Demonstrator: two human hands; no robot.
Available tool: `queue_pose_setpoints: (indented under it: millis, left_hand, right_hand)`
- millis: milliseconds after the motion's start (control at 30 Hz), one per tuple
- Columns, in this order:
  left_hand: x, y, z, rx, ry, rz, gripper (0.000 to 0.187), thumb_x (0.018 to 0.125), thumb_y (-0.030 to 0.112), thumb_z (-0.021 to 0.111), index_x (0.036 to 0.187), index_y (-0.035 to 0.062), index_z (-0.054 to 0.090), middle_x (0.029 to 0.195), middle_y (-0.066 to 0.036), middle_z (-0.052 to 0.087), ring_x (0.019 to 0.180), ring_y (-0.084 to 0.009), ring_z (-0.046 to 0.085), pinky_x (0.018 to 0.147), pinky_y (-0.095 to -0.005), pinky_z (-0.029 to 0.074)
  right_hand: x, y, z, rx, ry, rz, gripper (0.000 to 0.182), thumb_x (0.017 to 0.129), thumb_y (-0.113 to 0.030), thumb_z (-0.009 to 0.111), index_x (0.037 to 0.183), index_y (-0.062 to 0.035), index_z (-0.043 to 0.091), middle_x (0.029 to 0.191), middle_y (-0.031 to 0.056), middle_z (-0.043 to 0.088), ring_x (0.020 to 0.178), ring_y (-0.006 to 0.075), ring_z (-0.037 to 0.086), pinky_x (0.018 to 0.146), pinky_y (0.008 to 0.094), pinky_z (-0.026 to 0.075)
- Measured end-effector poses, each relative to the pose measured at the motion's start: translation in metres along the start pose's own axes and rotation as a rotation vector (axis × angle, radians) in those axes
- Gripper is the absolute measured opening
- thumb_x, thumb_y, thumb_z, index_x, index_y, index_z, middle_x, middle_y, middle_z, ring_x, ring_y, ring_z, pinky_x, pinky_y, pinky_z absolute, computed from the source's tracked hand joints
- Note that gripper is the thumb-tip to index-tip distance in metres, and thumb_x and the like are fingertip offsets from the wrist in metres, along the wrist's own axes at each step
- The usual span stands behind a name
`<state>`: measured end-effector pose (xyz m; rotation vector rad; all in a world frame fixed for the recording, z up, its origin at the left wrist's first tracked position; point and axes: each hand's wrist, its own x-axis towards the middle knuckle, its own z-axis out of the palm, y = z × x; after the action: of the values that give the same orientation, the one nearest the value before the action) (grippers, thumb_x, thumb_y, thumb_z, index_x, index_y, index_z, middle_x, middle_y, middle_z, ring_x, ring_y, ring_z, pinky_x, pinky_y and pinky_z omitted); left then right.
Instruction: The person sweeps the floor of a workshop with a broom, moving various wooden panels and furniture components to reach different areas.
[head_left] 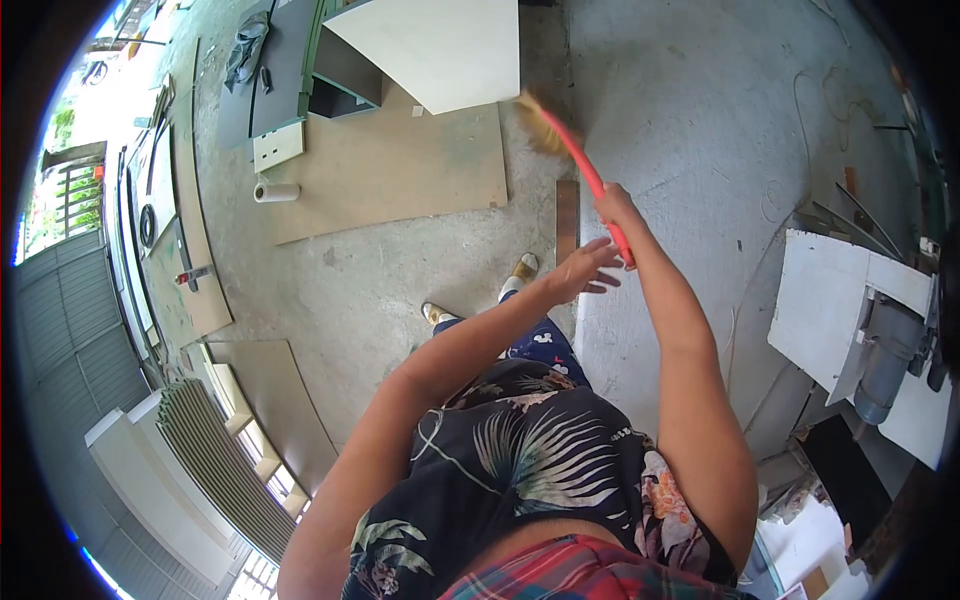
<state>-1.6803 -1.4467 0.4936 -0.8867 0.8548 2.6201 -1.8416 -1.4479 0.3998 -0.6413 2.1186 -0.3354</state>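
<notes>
My right hand [618,207] grips the red handle of a brush [577,152]. Its tan bristles point away from me and look blurred beside the corner of a white panel [445,50]. Below the grip, close to the handle's lower end, my left hand [584,273] has its fingers spread and holds nothing. A narrow brown strip [567,215] lies on the concrete floor just past my hands.
A dark green cabinet [343,75] stands on a large brown board [400,175], with a white roll [277,193] near its left edge. On the right is a white machine table [815,300] with a grey motor [888,350]. Corrugated panels [215,465] lean at lower left.
</notes>
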Motion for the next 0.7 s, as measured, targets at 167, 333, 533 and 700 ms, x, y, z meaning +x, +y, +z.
queue_pose_setpoints:
  millis: [167, 333, 533, 700]
  left_hand:
    - [-0.013, 0.001, 0.004, 0.102, -0.012, -0.101, 0.053, 0.080, 0.032, 0.050, 0.122, 0.0088, 0.028, 0.102, -0.007, 0.053, 0.092, -0.0183, 0.055, 0.069, -0.0296, 0.044]
    - [-0.073, 0.006, 0.038, 0.025, -0.094, -0.143, 0.054, 0.080, 0.029, 0.052, 0.121, 0.0074, 0.026, 0.104, -0.011, 0.052, 0.084, -0.0194, 0.057, 0.066, -0.0290, 0.046]
    - [-0.076, 0.005, 0.026, -0.016, 0.107, -0.210, 0.044, 0.080, 0.030, 0.052, 0.112, 0.0084, 0.032, 0.106, -0.014, 0.050, 0.086, -0.0240, 0.057, 0.067, -0.0327, 0.047]
    - [-0.049, 0.013, -0.033, -0.052, 0.399, -0.094, 0.044, 0.080, 0.030, 0.051, 0.116, 0.0144, 0.031, 0.102, -0.011, 0.051, 0.088, -0.0248, 0.056, 0.077, -0.0400, 0.042]
  right_hand:
    - [-0.053, 0.005, 0.005, 0.130, -0.005, -0.104, 0.026, 0.071, -0.011, 0.052, 0.096, -0.0023, 0.049, 0.059, 0.0106, 0.053, 0.045, 0.0161, 0.052, 0.039, 0.0292, 0.042]
    - [-0.126, 0.003, -0.007, 0.462, -0.378, -0.030, 0.023, 0.076, -0.012, 0.053, 0.096, -0.0024, 0.048, 0.058, 0.0031, 0.050, 0.044, 0.0092, 0.047, 0.038, 0.0230, 0.040]
    - [-0.098, -0.032, 0.056, 0.621, -0.730, -0.040, 0.019, 0.077, -0.014, 0.055, 0.091, -0.0013, 0.050, 0.061, 0.0024, 0.050, 0.045, 0.0071, 0.046, 0.038, 0.0205, 0.037]
    - [-0.007, -0.050, 0.113, 0.771, -0.787, -0.006, 0.014, 0.079, -0.018, 0.051, 0.082, -0.0042, 0.048, 0.059, 0.0004, 0.049, 0.043, 0.0060, 0.044, 0.038, 0.0181, 0.037]
